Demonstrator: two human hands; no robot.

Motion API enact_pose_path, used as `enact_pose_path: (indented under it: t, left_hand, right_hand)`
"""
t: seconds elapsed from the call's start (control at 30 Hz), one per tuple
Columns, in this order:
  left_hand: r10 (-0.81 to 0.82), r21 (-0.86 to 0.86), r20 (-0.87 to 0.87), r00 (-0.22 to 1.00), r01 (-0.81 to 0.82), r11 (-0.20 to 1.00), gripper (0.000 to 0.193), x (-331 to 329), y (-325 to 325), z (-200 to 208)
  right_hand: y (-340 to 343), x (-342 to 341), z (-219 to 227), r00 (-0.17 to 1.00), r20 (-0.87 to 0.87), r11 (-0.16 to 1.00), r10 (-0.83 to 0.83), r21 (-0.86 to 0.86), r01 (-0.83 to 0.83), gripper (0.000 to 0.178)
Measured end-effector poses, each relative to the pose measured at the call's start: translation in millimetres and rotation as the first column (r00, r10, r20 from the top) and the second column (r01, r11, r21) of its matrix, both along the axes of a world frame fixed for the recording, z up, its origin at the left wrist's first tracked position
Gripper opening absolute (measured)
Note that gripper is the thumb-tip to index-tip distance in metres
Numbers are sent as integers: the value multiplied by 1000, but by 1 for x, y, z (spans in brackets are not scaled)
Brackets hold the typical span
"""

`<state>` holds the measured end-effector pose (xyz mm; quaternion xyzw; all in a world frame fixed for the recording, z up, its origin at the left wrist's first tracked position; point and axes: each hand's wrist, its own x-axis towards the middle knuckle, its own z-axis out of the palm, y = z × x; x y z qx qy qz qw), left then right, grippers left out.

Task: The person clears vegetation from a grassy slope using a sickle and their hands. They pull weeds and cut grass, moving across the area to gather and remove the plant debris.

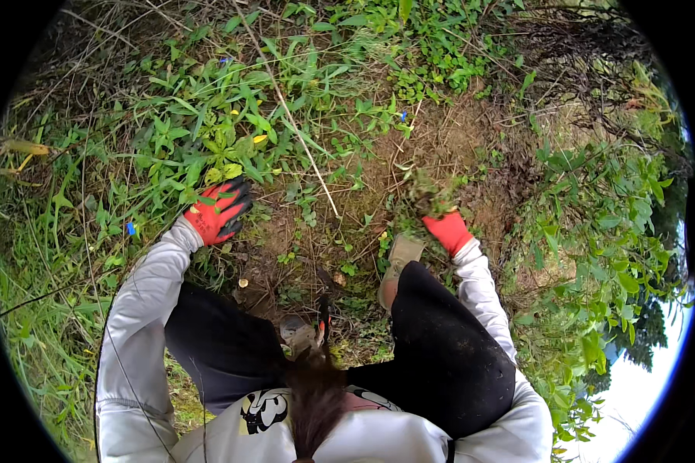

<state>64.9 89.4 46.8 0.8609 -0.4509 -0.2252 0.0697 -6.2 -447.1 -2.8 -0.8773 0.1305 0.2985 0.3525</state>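
A: Left hand (pixel 218 211), red and black glove, down among the green weeds (pixel 208 147), fingers curled into the leaves just above the knuckles. Closed round any stem? Cannot tell, foliage over the fingertips

B: Right hand (pixel 448 230)?

A: Red glove too, clenched on a clump of pulled weeds (pixel 428 194). Clump sticking up out of the top of the fist, roots and soil mixed with green bits, raised over the bare brown soil (pixel 440 139)

B: Between the two hands?

A: Patch of scraped earth with a long dry stalk (pixel 301 139) lying slantwise across it. Tan shoe (pixel 400 255) just beside the right wrist, second shoe (pixel 297 333) lower down, near the left knee

B: Round the edges?

A: Leafy bushes (pixel 602 231) on the right, tall grass (pixel 38 293) on the left, both well apart from the gripped clump
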Motion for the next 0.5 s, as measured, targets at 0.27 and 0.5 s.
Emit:
enact_pose_path:
  t: [0.27,0.5]
  left_hand:
    - [25,-41,-17,1000,-26,999,59,-6,-1,-6]
    - [31,-100,22,999,-29,995,59,-2,-4,0]
  right_hand:
    - [210,104,101,185,393,348,900,-397,-849,56]
    - [264,222,60,48,268,224,962,-682,-696,73]
